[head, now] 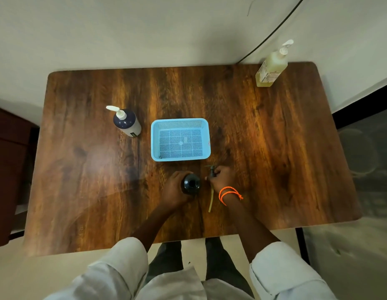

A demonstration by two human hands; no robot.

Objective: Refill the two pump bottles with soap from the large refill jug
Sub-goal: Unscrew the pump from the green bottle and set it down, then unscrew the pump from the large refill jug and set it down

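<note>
White rolled sleeves frame the near edge. The left hand [174, 187] grips a dark round bottle [191, 184], its mouth open. The right hand [221, 177] grasps the removed pump [212, 187], tube trailing on the glossy wood-grain table [275, 148]. Beyond sits a perforated blue basket [206, 137], then a navy pump bottle [127, 122] left and a yellow soap bottle [270, 68] far right.

The person wears a pale, off-white shirt with loose long sleeves, the left sleeve [123, 260] and the right sleeve [281, 271] both pushed up so the forearms are bare. Dark grey trousers [166, 256] cover the legs. A bright orange cord bracelet [229, 194], wound twice and knotted, circles the wrist of the right hand [223, 177]. The left hand [174, 187] is bare.
</note>
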